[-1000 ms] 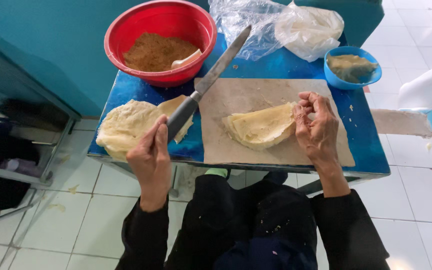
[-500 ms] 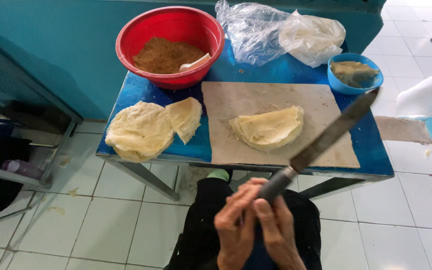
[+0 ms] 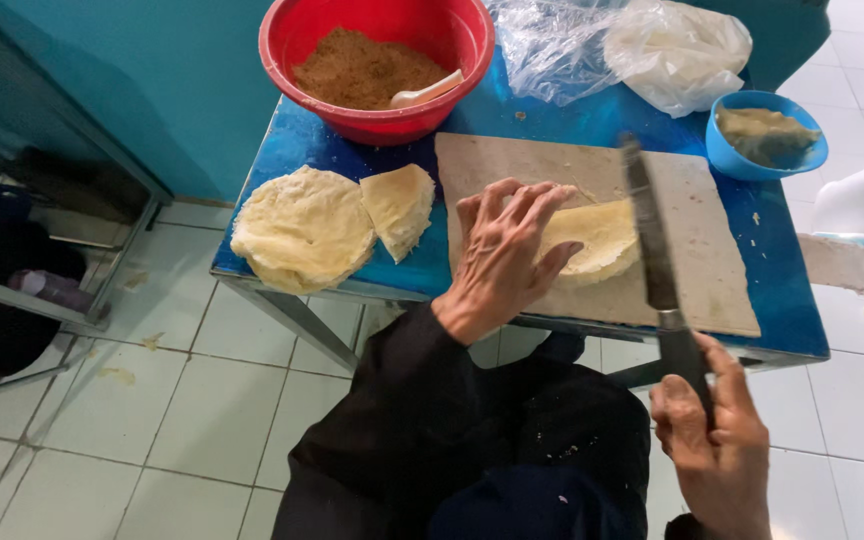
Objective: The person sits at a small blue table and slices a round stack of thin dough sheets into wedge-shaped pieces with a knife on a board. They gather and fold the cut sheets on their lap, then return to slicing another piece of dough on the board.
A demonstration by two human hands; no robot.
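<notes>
My left hand lies flat, fingers spread, on the left part of a folded pale dough sheet on a beige cutting board. My right hand, below the table edge, grips the dark handle of a long knife. Its blade points away from me over the right end of the dough. I cannot tell whether the blade touches the dough.
The board lies on a small blue table. Left of it are a round dough stack and a folded piece. Behind stand a red bowl of brown filling with a spoon, plastic bags and a blue bowl.
The knife went from my left hand, through both hands, into my right hand. My right hand left the dough, and my left hand now presses on it.
</notes>
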